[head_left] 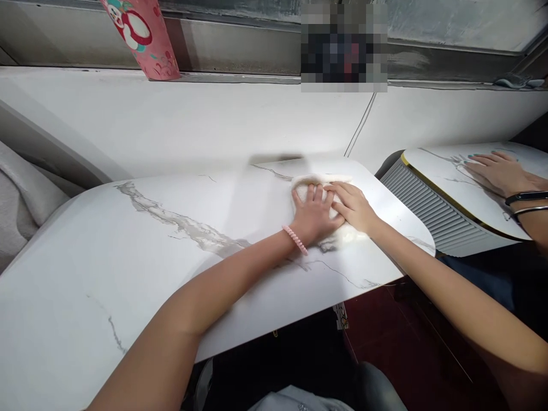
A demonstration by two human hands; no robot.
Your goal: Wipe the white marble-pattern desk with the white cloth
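A cream-white cloth (348, 233) is spread on the marble-patterned table (257, 217), toward the table's right end. It is pressed down, ungripped, beneath the opened left hand (314, 216) and flattened right hand (354, 209).

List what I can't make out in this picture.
All in the head view:
Cloth, middle part: hidden under the left hand and right hand.
Pink printed item, upper end: cut off by the top edge.
What lies under the pixelated patch: blurred out.
Other person's arm, remainder: cut off by the right edge.
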